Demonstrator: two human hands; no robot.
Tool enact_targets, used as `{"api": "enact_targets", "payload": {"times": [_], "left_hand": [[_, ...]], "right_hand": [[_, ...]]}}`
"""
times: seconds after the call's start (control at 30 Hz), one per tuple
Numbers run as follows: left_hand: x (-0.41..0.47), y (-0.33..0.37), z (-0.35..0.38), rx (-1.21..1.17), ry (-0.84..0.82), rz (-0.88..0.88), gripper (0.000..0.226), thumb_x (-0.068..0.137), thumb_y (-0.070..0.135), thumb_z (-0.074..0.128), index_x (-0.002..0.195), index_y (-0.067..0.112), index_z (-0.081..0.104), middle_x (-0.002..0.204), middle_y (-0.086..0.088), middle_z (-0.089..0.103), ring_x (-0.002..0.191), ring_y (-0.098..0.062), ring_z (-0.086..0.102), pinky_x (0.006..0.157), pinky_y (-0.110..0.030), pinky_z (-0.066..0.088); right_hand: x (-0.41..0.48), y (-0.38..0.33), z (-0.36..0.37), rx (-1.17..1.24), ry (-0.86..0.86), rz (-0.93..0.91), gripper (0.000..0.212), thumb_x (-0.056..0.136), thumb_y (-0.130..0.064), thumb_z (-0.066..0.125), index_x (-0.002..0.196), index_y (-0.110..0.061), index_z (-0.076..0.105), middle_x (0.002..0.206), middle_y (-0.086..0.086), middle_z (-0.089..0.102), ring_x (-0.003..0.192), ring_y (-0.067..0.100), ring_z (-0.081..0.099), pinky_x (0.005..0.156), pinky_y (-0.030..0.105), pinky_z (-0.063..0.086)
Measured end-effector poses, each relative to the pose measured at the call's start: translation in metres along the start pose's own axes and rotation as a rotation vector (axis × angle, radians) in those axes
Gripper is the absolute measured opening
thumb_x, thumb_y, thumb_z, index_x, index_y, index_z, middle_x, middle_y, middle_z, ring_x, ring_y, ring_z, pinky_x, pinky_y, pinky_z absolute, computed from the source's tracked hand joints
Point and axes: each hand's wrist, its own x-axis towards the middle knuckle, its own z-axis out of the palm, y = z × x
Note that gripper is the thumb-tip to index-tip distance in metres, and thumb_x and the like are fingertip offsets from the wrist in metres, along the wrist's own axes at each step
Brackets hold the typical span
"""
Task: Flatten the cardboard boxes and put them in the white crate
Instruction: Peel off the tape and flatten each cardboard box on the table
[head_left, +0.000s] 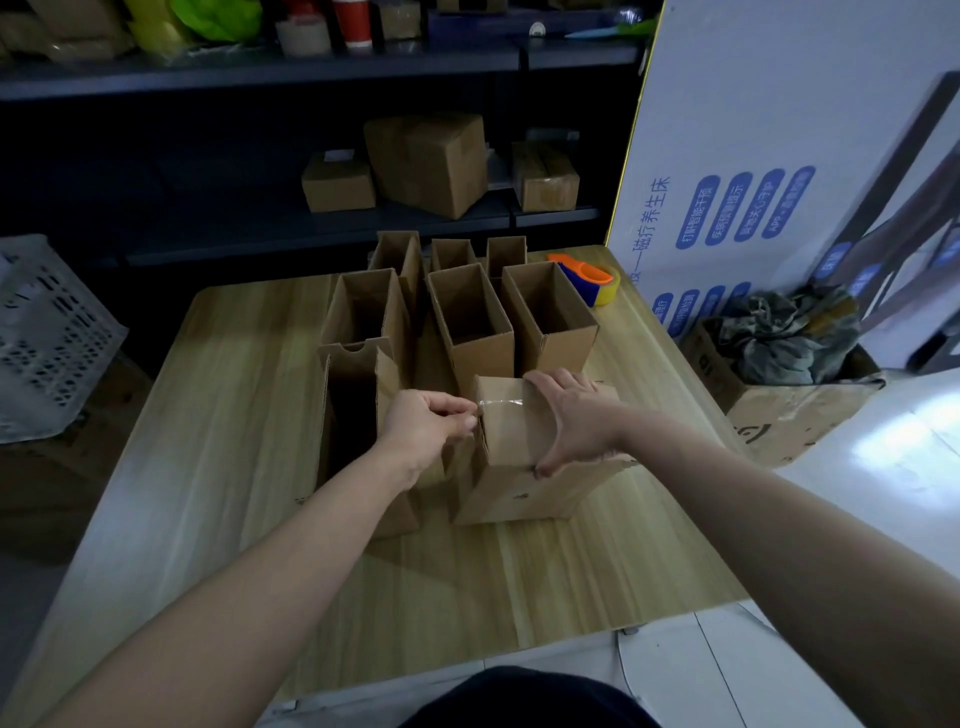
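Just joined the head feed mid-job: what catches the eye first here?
Both hands work on a closed cardboard box at the centre of the wooden table: the right hand grips its top while the left hand pinches the clear tape at its left edge. Around and behind it open boxes stand upright. The white crate sits beyond the table's left side.

The white crate (47, 332) is cut by the picture's left edge, rear boxes (452, 253) at the tabletop's (234, 415) far edge are half hidden, and fingers (460, 415) of the left hand (423, 426) seemingly pinch faint tape (501, 402).
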Motion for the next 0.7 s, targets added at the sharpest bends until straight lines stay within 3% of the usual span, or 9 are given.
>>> {"api": "enact_targets", "payload": {"times": [0.13,0.27,0.33,0.43,0.6,0.7], "left_hand": [[0.000,-0.003,0.000,0.077,-0.023,0.017,0.024,0.088,0.000,0.059,0.105,0.016,0.064,0.101,0.002,0.062,0.095,-0.009,0.058,0.079,-0.019,0.049],[0.013,-0.012,-0.007,0.188,0.304,0.076,0.021,0.091,0.007,0.058,0.110,0.015,0.057,0.101,0.000,0.056,0.092,-0.011,0.056,0.077,-0.019,0.046],[0.019,-0.018,-0.009,0.211,0.392,0.099,0.018,0.091,0.013,0.060,0.108,0.013,0.056,0.100,-0.002,0.059,0.090,-0.012,0.059,0.077,-0.020,0.047],[0.026,-0.025,-0.006,0.260,0.416,0.128,0.012,0.092,0.019,0.059,0.102,0.012,0.058,0.099,-0.004,0.061,0.090,-0.015,0.061,0.077,-0.022,0.051],[0.028,-0.027,0.001,0.352,0.352,0.155,0.010,0.094,0.024,0.056,0.096,0.014,0.059,0.094,-0.001,0.060,0.083,-0.011,0.057,0.065,-0.014,0.042],[0.025,-0.027,0.007,0.260,0.295,0.107,0.007,0.092,0.023,0.058,0.090,0.017,0.060,0.091,0.000,0.062,0.085,-0.013,0.060,0.075,-0.023,0.052]], "right_hand": [[0.002,-0.005,0.002,-0.018,0.002,-0.021,0.117,0.064,-0.049,0.081,0.151,-0.028,0.005,0.153,0.001,0.017,0.143,0.028,0.013,0.116,0.049,0.012],[0.006,-0.014,0.008,-0.025,-0.016,-0.057,0.117,0.064,-0.048,0.081,0.151,-0.028,0.006,0.155,0.001,0.014,0.144,0.028,0.008,0.117,0.050,0.005],[0.008,-0.017,0.010,-0.033,-0.019,-0.074,0.116,0.064,-0.048,0.081,0.151,-0.028,0.006,0.155,0.001,0.014,0.144,0.028,0.008,0.117,0.050,0.003],[0.010,-0.021,0.010,-0.037,-0.040,-0.083,0.116,0.064,-0.048,0.081,0.151,-0.029,0.006,0.156,0.001,0.012,0.145,0.029,0.005,0.117,0.051,0.002],[0.009,-0.025,0.010,-0.057,-0.048,-0.096,0.116,0.065,-0.048,0.081,0.151,-0.028,0.006,0.156,0.001,0.013,0.145,0.028,0.005,0.116,0.051,0.001],[0.009,-0.027,0.012,-0.065,-0.051,-0.093,0.115,0.065,-0.049,0.080,0.151,-0.028,0.006,0.155,0.001,0.012,0.144,0.028,0.005,0.116,0.051,0.001]]}}
